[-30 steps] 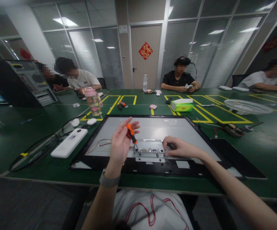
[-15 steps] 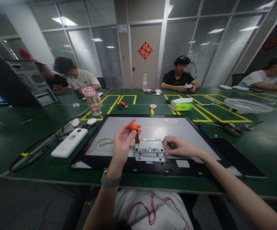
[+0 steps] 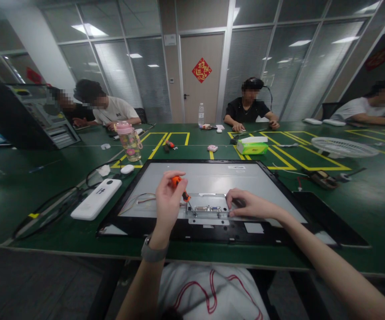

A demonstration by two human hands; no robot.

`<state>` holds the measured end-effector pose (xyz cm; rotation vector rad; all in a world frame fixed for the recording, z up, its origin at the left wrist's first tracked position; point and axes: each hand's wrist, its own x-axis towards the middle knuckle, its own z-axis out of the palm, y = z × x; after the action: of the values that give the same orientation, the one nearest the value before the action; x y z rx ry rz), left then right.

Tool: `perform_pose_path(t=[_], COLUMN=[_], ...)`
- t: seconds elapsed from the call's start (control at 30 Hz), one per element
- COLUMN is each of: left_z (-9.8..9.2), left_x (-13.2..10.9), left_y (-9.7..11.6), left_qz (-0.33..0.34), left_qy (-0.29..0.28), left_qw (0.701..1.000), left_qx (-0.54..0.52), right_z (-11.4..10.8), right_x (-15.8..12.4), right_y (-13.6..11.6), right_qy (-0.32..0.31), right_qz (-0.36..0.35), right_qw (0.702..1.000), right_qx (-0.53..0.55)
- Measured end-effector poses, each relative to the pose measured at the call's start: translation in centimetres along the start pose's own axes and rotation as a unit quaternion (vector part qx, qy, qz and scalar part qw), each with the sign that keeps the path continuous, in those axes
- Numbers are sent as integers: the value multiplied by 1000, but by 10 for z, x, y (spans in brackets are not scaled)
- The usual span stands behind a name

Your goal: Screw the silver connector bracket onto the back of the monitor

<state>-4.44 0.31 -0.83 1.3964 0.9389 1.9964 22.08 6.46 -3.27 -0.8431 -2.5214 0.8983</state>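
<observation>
My left hand (image 3: pixel 170 200) is closed round an orange-and-black screwdriver (image 3: pixel 186 196), which leans with its handle to the left. Its shaft points down at the left end of a metal bracket (image 3: pixel 208 222) that carries a row of connector ports (image 3: pixel 208 209). Against the right end of this bracket, my right hand (image 3: pixel 245 203) grips with curled fingers; part of the grip is hidden. Both hands are over a flat display panel (image 3: pixel 192 178) with a grey metal back and black frame, lying on the table. Thin wires (image 3: pixel 145 199) run out to the left of the bracket.
On the left lie a white power bank (image 3: pixel 96 199), black cables (image 3: pixel 42 218) and a pink-lidded bottle (image 3: pixel 129 141). A black phone-like slab (image 3: pixel 332 218) lies right of the panel. Beyond are a green tissue pack (image 3: pixel 252 146), a fan grille (image 3: pixel 344 147) and several people at the table.
The screwdriver has tilted, its handle swinging left and slightly down with my left hand. My right hand stays in place. The person opposite has lowered a hand to the table.
</observation>
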Motion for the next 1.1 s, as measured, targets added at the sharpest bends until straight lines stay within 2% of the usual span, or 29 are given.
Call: perform_pose_path(t=[0.07, 0.2, 0.27, 0.43, 0.63, 0.87, 1.03, 1.1], left_z=[0, 1, 1, 0, 2, -2, 2, 2], left_x=[0, 1, 0, 0, -1, 1, 0, -1], left_y=[0, 3, 3, 1, 1, -5, 3, 3], left_qz=[4, -55, -51, 38, -41, 31, -36, -38], left_qy=[3, -36, -30, 22, -22, 8, -14, -14], left_qw=[1000, 991, 993, 998, 995, 1000, 995, 995], left_qx=[-4, -117, -101, 40, -85, 0, -91, -91], right_z=[0, 0, 0, 0, 0, -1, -1, -1], right_x=[0, 0, 0, 0, 0, -1, 0, -1], right_y=[0, -1, -1, -1, -1, -3, -3, -3], right_qy=[-2, -2, -2, 1, 0, -1, -2, -1], right_qz=[1, 2, 2, 4, 7, 7, 9, 10], right_qw=[1000, 1000, 1000, 1000, 1000, 1000, 1000, 1000], right_qx=[0, -1, 2, 7, 4, 4, 2, 3])
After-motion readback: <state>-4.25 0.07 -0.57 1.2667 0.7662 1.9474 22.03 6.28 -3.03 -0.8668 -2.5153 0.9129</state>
